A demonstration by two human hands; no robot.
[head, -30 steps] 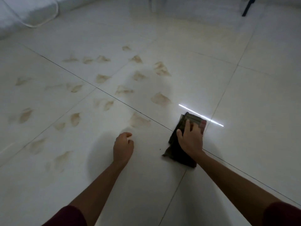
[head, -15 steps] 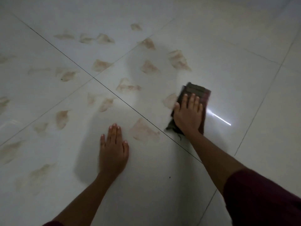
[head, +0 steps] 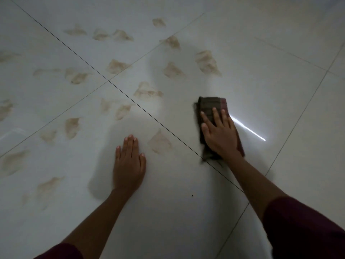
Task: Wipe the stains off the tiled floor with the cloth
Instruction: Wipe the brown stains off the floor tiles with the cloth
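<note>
A dark folded cloth point(head: 211, 104) lies flat on the white tiled floor point(head: 270, 86), right of centre. My right hand point(head: 219, 133) presses on it with straight, spread fingers. My left hand point(head: 128, 161) rests palm-down on the tile, fingers straight, holding nothing. Several brown stains mark the tiles: one point(head: 160, 143) lies between my two hands, another point(head: 147, 91) sits just beyond the grout cross, and a larger one point(head: 207, 63) lies further off beyond the cloth. More stains spread toward the left edge.
Dark grout lines point(head: 112, 84) cross the floor diagonally. A bright streak of reflected light point(head: 248, 128) lies right of the cloth. A small dark speck point(head: 192, 195) sits on the near tile. My dark red sleeves show at the bottom.
My right hand slid the cloth forward over the stain beside the light streak, which no longer shows. My left hand went from curled to flat on the tile. The view dropped closer to the floor.
</note>
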